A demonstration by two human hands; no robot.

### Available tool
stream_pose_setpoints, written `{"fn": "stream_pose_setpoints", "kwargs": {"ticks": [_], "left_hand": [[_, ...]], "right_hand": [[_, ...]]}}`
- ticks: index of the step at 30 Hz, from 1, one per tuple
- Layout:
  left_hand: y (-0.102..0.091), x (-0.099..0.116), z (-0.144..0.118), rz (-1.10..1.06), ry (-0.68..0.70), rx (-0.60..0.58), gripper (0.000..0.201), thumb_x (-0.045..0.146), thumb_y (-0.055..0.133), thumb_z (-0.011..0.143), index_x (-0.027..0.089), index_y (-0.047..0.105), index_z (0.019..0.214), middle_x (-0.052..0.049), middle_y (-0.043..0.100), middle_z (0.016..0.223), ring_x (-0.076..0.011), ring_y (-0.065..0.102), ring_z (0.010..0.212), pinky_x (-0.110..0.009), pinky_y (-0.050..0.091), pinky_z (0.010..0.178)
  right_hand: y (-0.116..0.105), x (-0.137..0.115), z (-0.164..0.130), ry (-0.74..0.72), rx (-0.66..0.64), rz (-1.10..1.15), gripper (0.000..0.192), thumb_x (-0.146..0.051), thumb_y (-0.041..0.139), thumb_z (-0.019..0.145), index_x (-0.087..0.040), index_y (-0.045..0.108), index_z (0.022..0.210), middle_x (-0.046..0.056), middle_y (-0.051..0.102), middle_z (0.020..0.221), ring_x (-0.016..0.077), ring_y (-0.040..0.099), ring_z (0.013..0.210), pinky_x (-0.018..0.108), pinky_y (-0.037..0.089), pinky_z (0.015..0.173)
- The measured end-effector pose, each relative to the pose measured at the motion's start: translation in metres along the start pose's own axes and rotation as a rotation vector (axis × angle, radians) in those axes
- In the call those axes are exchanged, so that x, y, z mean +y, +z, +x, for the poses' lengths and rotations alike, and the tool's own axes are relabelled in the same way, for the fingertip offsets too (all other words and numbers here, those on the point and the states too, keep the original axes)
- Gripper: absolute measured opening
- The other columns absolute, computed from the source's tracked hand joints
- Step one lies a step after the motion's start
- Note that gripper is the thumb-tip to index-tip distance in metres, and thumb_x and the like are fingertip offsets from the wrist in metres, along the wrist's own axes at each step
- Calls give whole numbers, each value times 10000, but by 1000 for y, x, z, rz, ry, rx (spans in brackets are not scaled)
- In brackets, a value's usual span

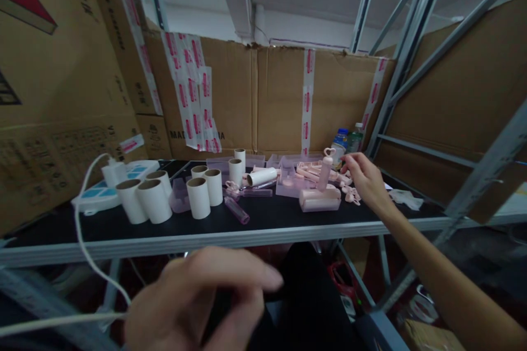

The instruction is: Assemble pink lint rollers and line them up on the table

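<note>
My right hand (364,178) reaches out over the black tabletop (263,216), fingers apart, just right of an upright pink lint-roller handle (325,170) and a pile of pink handles (317,173). It holds nothing that I can see. A pink roller in a clear case (320,199) lies in front of that pile. My left hand (197,301) is low, below the table edge, blurred, with fingers curled around a dark object that I cannot identify.
Several white paper rolls (154,197) stand on the left half of the table. A white power strip (117,184) with a charger and cable (84,241) sits at far left. Cardboard boxes (263,98) wall the back. Bottles (346,142) and a metal rack frame (411,49) stand right.
</note>
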State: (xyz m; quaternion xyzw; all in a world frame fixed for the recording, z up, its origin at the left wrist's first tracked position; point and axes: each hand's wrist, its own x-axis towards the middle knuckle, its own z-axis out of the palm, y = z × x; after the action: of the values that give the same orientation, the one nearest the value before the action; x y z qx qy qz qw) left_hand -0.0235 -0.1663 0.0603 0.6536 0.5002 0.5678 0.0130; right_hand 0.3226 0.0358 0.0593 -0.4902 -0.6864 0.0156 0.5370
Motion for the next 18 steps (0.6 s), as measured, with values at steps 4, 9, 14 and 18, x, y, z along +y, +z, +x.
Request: {"fn": "stream_pose_setpoints", "kwargs": {"ticks": [4,9,14,18], "left_hand": [[6,-25,52,-232,-84,-35,147,379,675,913,233,675,890,32,599,602,-149,599,531,-270,522,553],[19,-86,81,142,-258,149,280,493,629,887,222,580,841,7,641,679,-183,640,625,-285,483,619],[21,-113,83,412,-373,279,429,536,671,874,224,599,1159,-49,696,795,-336,690,825,-410,455,752],[23,-120,86,564,-440,155,641,642,583,916,189,553,1369,-125,758,898,-407,704,876,-466,479,754]], "right_hand": [[20,10,-24,2,16,18,412,-583,518,1019,-208,658,1116,106,728,1034,272,674,915,378,514,781],[40,8,-57,-13,161,-22,432,-543,591,980,-205,639,1245,166,670,1238,333,624,1128,475,517,938],[39,-1,-84,18,369,-76,311,-432,508,1037,-221,617,1237,156,649,1240,313,608,1136,471,508,970],[22,27,-82,80,415,-166,267,-354,479,1024,-210,652,1168,149,676,1152,302,632,1046,478,511,964]]}}
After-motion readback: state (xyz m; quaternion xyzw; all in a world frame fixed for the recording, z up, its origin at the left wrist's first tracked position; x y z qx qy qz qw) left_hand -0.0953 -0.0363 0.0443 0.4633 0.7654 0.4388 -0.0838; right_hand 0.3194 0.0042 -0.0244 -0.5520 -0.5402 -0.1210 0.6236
